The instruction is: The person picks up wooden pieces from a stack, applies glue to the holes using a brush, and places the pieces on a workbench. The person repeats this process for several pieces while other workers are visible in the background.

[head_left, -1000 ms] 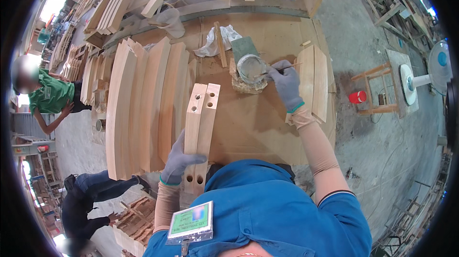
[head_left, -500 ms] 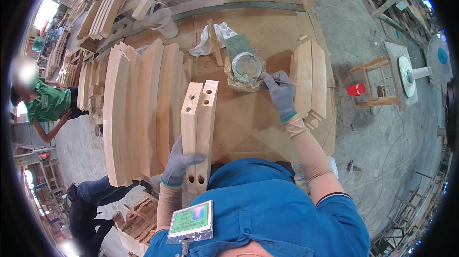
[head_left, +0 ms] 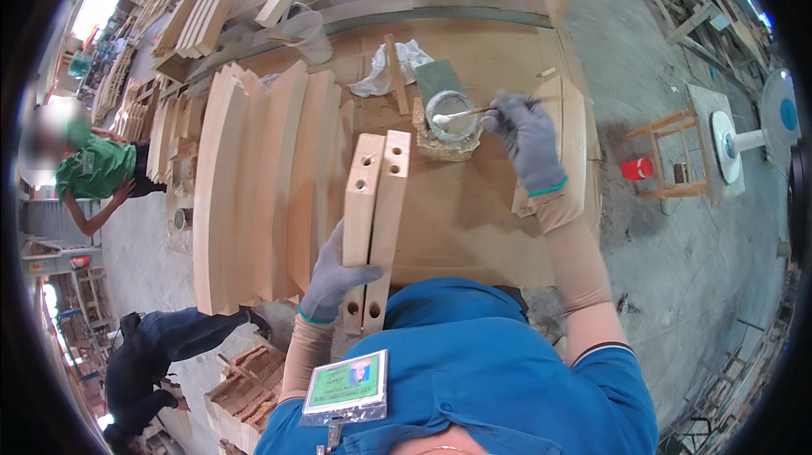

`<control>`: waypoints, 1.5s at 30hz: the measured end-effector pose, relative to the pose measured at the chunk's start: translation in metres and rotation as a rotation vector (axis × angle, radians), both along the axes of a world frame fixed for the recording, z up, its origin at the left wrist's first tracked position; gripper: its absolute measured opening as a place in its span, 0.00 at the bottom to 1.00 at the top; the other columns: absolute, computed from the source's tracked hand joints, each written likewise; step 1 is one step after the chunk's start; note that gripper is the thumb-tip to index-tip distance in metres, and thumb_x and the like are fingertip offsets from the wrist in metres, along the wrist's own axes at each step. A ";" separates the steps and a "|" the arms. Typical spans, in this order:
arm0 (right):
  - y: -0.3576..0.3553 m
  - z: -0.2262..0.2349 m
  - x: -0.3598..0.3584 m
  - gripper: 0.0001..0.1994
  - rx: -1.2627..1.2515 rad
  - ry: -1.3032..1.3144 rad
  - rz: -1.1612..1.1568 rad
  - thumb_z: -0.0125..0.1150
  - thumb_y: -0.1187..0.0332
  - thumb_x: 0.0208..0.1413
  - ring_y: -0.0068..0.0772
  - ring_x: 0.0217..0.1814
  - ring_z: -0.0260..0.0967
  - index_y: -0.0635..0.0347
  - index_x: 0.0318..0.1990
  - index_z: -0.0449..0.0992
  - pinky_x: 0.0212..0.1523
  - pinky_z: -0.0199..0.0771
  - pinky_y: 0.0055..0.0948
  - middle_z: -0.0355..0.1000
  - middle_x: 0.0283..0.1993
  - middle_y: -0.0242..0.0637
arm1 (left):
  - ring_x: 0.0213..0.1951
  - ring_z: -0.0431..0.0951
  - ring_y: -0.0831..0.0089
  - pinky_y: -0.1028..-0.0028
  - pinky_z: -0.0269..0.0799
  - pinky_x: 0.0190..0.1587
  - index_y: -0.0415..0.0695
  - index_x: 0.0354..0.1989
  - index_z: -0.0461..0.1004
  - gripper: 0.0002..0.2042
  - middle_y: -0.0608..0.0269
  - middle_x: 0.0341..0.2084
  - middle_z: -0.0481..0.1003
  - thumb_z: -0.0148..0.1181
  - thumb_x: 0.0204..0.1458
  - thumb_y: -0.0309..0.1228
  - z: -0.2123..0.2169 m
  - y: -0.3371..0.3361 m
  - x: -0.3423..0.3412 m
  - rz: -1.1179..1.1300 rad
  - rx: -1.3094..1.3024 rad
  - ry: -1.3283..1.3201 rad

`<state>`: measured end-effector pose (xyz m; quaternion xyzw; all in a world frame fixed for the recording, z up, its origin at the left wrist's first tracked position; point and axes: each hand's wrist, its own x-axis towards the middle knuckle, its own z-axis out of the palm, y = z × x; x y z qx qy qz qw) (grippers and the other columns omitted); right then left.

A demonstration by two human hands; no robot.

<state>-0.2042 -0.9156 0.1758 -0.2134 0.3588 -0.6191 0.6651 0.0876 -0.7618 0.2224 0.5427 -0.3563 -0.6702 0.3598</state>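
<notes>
Two pale wooden bars stand side by side in my left hand (head_left: 337, 276), the left bar (head_left: 361, 210) touching the right bar (head_left: 387, 218). Each bar has drilled round holes near its far and near ends. My gloved fingers and thumb close around their lower part. Further off to the right, my right hand (head_left: 526, 140) pinches a thin stick (head_left: 480, 110) with a white-coated tip. That tip is over the mouth of a round can (head_left: 431, 108) with whitish stuff inside. A crusty block (head_left: 448, 149) sits under the can.
Curved wooden pieces (head_left: 254, 193) are stacked at the left, and more (head_left: 573, 142) lie at the right. Behind the can are a white cloth (head_left: 372, 76), a wooden strip (head_left: 396, 74) and a clear plastic cup (head_left: 311, 36). Other people stand at the left.
My right hand has lifted and turned, bringing the stick's white-coated tip up into sight over the can. My left hand still holds both bars; the whole view has shifted slightly.
</notes>
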 end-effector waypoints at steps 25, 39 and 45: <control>0.016 0.139 0.031 0.04 -0.382 0.604 0.539 0.60 0.76 0.54 0.22 0.28 0.73 0.64 0.33 0.70 0.31 0.77 0.22 0.73 0.29 0.35 | 0.54 0.69 0.69 0.72 0.62 0.59 0.37 0.65 0.58 0.46 0.59 0.52 0.70 0.68 0.27 0.25 0.012 0.023 -0.005 -0.048 -0.084 -0.064; 0.024 0.137 0.045 0.05 -0.535 0.914 0.487 0.60 0.78 0.53 0.16 0.28 0.70 0.63 0.32 0.69 0.30 0.73 0.19 0.71 0.27 0.31 | 0.54 0.69 0.70 0.72 0.61 0.59 0.37 0.65 0.58 0.46 0.60 0.52 0.70 0.68 0.28 0.24 0.019 0.025 -0.009 -0.071 -0.090 -0.037; 0.025 0.141 0.037 0.05 -0.493 0.902 0.439 0.60 0.78 0.54 0.17 0.27 0.70 0.63 0.31 0.68 0.29 0.72 0.19 0.72 0.28 0.31 | 0.55 0.69 0.70 0.72 0.61 0.59 0.37 0.64 0.58 0.45 0.60 0.52 0.70 0.67 0.28 0.23 0.024 0.024 -0.010 -0.095 -0.114 -0.023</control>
